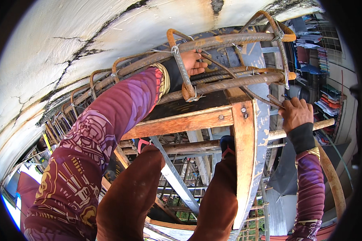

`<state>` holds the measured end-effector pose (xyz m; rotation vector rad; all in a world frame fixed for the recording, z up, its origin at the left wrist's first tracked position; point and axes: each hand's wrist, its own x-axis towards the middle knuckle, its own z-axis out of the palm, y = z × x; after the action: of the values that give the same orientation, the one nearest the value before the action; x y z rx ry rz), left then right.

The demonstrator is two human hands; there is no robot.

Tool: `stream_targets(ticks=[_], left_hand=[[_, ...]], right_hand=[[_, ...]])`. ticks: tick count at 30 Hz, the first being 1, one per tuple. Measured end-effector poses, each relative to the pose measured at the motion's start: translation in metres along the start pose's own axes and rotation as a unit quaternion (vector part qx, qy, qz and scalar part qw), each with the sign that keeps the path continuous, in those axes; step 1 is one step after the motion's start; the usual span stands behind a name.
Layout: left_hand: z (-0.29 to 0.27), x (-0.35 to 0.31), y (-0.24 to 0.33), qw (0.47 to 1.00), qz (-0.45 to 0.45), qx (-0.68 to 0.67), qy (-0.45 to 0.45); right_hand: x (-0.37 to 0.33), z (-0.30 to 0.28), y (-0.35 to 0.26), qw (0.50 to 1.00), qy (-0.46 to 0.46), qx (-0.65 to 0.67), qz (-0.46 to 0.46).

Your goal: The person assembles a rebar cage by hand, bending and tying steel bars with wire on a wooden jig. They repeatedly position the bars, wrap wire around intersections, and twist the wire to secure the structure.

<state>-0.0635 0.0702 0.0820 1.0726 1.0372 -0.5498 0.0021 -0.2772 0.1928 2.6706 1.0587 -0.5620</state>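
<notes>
A cage of rusty rebar point(237, 39) runs along the cracked wall, its thick bars and square stirrups tied with wire. Between the upper and lower bars reaches my left hand point(192, 62), its thumb and fingers around one end of a thin steel rod point(225, 69); the other fingers are loosely stretched. That rod slants down to the right across the cage. Its right end, where a second short end shows beside it, is gripped by my right hand point(297, 114), closed just outside the cage's end. Part of the rod behind the bars is hidden.
A timber frame point(181, 122) lies below the cage, with a dark panel point(256, 140) along its right side. My feet stand on a round pole point(181, 148) above an open drop with metal bars. The cracked white wall point(68, 44) curves overhead. Stacked cloth point(330, 102) lies far right.
</notes>
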Motion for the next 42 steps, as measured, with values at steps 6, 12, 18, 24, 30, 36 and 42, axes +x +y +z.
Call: stream_targets(ticks=[6,12,18,24,30,36,42], left_hand=[[-0.006,0.007,-0.002,0.999,-0.022,0.001,-0.043],[-0.006,0.004,-0.001,0.999,-0.02,-0.011,-0.042],[0.003,0.002,0.003,0.999,-0.007,-0.001,-0.051],[-0.003,0.003,0.0,0.998,0.014,-0.003,-0.058],[-0.006,-0.002,0.001,0.995,0.014,-0.021,-0.096],[-0.003,-0.008,0.003,0.996,0.011,-0.031,-0.089],[0.002,0.0,0.004,0.996,0.015,-0.018,-0.087]], right_hand=[[-0.001,0.009,-0.005,0.999,0.034,-0.004,0.0],[0.031,-0.023,-0.002,0.975,-0.217,0.022,0.038],[0.037,-0.008,0.018,0.957,-0.284,0.054,-0.003],[0.006,-0.023,-0.027,0.973,-0.208,-0.007,0.095],[-0.029,0.006,-0.067,0.98,-0.068,-0.001,0.189],[0.003,-0.002,-0.045,0.932,-0.28,0.107,0.203],[0.015,-0.002,-0.018,0.783,-0.453,0.343,0.253]])
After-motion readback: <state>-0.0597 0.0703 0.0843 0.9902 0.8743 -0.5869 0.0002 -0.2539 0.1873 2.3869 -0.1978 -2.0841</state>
